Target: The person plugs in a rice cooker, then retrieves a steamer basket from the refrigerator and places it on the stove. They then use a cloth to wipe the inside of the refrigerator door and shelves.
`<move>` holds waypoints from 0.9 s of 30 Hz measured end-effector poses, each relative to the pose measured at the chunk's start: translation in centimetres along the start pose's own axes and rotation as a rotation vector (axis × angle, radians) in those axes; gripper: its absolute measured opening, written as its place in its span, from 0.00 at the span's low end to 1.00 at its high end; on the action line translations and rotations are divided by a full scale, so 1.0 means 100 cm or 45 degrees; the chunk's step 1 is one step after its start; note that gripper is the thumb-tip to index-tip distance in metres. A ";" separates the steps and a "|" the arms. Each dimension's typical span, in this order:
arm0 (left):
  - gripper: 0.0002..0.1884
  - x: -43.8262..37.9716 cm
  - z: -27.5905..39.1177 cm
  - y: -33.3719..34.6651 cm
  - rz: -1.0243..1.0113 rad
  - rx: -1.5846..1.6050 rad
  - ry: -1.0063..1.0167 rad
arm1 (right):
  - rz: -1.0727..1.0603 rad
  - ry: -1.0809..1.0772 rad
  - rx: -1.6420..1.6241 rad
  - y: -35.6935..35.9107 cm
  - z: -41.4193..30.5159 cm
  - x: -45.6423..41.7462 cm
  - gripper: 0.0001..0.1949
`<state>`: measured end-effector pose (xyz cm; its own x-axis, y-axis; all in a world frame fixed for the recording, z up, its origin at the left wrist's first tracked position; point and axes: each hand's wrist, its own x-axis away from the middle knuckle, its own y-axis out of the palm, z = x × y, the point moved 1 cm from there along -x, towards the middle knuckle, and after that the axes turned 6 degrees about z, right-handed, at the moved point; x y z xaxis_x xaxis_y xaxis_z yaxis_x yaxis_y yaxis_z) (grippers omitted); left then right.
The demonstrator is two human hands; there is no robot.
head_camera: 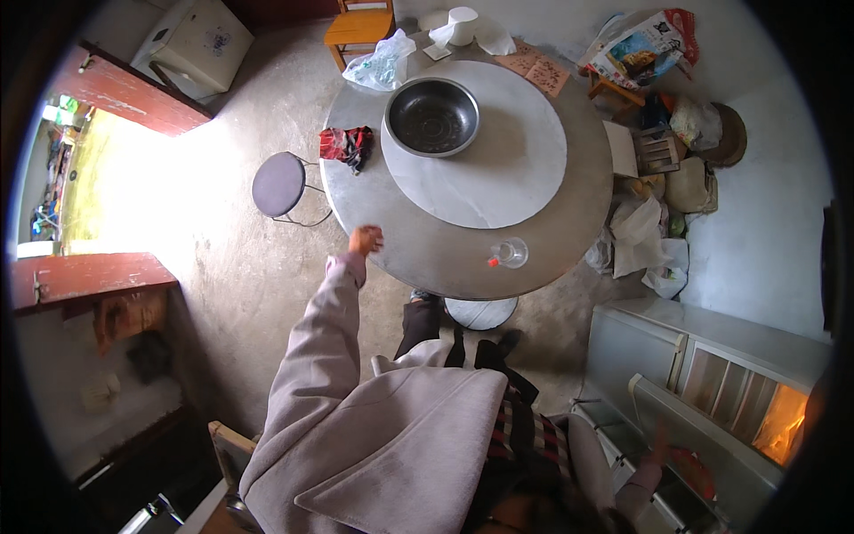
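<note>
My left hand (pixel 366 239) hovers by the near left edge of a round grey table (pixel 440 263), fingers loosely bent and nothing visible in them. Far to the right, my right hand (pixel 659 444) is blurred and dim beside the open door (pixel 707 427) of a refrigerator (pixel 634 347); whether it touches the door is unclear. Warm light glows inside the compartment. A dark metal basin (pixel 432 119) rests on the round white turntable (pixel 480 190). Nearer me, a clear container with a red part (pixel 512 253) stands on the table. A red and black checked cloth (pixel 347 145) lies at the left rim.
A round stool (pixel 279 185) stands left of the table, another stool (pixel 482 314) under its near edge. Bags (pixel 637 233) crowd the right wall. At the back are a plastic bag (pixel 383 61), a paper roll (pixel 462 27) and a wooden chair (pixel 360 27). Red doors (pixel 133 93) open at left.
</note>
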<state>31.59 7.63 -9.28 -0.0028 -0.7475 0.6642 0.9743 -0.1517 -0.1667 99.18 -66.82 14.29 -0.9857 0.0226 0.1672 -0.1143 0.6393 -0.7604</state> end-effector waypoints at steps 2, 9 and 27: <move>0.14 -0.070 -0.006 -0.019 0.254 -0.256 0.227 | 0.113 -0.030 -0.504 -0.084 -0.011 -0.020 0.25; 0.30 -0.182 0.143 -0.057 0.740 -1.158 1.044 | 0.110 0.358 -0.919 -0.008 -0.075 0.072 0.28; 0.20 0.005 0.043 -0.019 -0.445 -0.052 0.089 | 1.204 0.226 -0.306 -0.064 -0.087 0.215 0.36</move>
<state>30.74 10.35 -5.50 -0.3507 -0.6884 0.6349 0.9020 -0.4307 0.0313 79.79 -63.72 28.26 -0.6231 0.7061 -0.3365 0.7574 0.4373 -0.4850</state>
